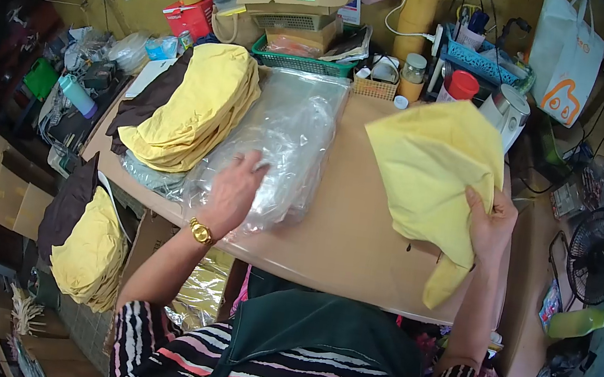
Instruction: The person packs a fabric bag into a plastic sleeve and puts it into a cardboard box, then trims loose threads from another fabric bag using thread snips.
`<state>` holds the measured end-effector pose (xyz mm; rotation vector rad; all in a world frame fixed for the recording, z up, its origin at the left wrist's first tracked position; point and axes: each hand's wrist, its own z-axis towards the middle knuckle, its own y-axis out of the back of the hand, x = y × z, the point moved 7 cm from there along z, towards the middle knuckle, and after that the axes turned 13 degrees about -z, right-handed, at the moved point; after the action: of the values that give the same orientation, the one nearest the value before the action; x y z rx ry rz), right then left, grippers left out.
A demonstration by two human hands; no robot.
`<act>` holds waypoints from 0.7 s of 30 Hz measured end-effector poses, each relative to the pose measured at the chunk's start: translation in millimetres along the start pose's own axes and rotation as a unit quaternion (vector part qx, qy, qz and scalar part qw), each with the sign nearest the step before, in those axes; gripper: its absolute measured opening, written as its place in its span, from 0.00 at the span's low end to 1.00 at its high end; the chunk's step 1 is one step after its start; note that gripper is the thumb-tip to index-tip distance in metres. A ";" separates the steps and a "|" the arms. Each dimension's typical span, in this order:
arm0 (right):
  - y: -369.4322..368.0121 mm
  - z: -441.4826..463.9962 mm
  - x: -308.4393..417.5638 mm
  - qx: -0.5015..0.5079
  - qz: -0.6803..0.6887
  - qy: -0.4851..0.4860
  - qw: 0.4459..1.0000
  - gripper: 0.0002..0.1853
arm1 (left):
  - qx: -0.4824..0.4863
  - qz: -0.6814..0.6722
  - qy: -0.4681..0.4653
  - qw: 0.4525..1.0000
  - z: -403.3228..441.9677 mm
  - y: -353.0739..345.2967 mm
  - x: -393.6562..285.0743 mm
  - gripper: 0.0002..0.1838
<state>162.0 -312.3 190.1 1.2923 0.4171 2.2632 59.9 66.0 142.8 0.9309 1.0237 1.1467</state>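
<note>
My right hand (494,222) grips a yellow cloth piece (437,161) by its right edge, thumb on top. The cloth is held up over the right part of the table, and a narrow strip of it hangs toward the front edge. My left hand (236,188), with a gold watch (200,231) at the wrist, is over a stack of clear plastic bags (297,141). Its fingers are slightly bent and apart, with nothing visible in them. Left of the bags lies a pile of folded yellow cloths (197,108), with dark brown cloth (151,94) along its left side.
Another yellow and brown cloth pile (88,251) sits lower left, beside the table (353,265). Along the back stand a green basket (304,63) with boxes, jars (412,77), a red-lidded container (461,86) and a kettle (506,109). A black fan (598,253) is far right.
</note>
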 end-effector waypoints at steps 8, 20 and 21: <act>-68.1 -20.6 67.5 -0.090 0.013 0.181 0.979 0.09 | -0.074 -0.179 0.017 0.981 35.9 62.0 -10.2 0.43; -243.5 -20.5 79.6 0.187 0.135 0.132 0.964 0.03 | -0.022 0.009 -0.253 0.967 43.8 42.2 -90.1 0.30; -238.9 -17.8 77.2 0.143 0.245 0.108 0.953 0.04 | -0.025 -0.003 -0.267 0.963 38.3 45.9 -91.5 0.30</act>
<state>177.6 -71.3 119.1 1.4149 0.5704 2.8624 75.2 -18.3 210.7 1.1161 0.5535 0.8414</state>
